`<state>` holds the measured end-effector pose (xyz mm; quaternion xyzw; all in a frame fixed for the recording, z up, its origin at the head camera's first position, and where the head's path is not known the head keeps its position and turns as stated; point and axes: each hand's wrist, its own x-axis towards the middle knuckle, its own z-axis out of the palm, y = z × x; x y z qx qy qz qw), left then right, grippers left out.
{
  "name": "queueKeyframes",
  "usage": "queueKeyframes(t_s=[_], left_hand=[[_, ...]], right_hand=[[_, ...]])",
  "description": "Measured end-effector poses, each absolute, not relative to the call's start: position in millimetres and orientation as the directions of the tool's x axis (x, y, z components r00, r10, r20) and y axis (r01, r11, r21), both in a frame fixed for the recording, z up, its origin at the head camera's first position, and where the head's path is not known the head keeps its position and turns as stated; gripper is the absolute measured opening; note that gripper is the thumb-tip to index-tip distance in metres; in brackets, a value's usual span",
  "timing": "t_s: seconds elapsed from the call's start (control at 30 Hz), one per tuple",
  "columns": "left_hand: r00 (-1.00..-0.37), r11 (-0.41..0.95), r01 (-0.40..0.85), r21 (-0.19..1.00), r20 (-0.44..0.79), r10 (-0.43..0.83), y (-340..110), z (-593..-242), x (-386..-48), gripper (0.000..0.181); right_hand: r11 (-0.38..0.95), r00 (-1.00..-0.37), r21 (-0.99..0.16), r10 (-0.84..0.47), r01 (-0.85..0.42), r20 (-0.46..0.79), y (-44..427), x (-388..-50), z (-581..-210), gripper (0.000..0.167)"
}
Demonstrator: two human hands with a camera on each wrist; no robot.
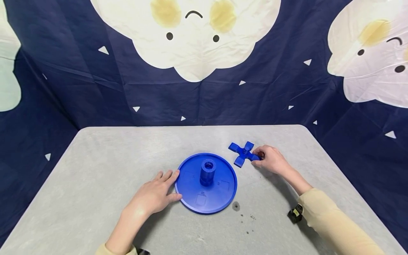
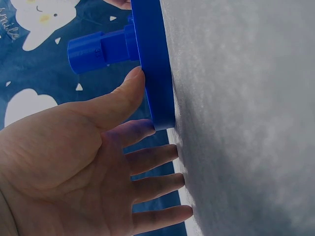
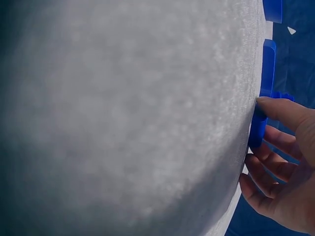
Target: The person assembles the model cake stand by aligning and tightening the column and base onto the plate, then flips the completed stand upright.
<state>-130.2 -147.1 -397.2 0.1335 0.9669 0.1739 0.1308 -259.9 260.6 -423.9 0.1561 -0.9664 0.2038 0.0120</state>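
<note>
A round blue dish (image 1: pixel 191 191) with a raised rim lies flat on the table. An upright hollow blue post (image 1: pixel 208 175) rises from its middle. My left hand (image 1: pixel 153 194) rests at the dish's left side, thumb and index finger touching the rim. In the left wrist view the other fingers of that hand (image 2: pixel 74 157) are spread, tips on the tabletop. Behind and right of the dish lies a blue four-armed cross piece (image 1: pixel 239 150) with a short central stub. My right hand (image 1: pixel 271 161) pinches its near right arm, and the right wrist view shows thumb and fingers around that end (image 3: pixel 258 130).
The pale grey tabletop (image 1: pixel 121 156) has rounded far corners. Dark specks and a grey spot (image 1: pixel 236 206) mark it right of the dish. A navy curtain (image 1: pixel 114 85) with white cloud faces hangs behind and at both sides.
</note>
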Motion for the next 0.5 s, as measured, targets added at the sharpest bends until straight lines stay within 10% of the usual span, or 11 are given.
queueKeyframes(t_s=[0.5], left_hand=[[-0.93,0.905,0.207,0.371,-0.212,0.3,-146.3,-398.1,-130.5,0.077]], right_hand=[[0.844,-0.967,-0.475,-0.247,-0.249,0.07,262.4,-260.8,-420.8,0.022]])
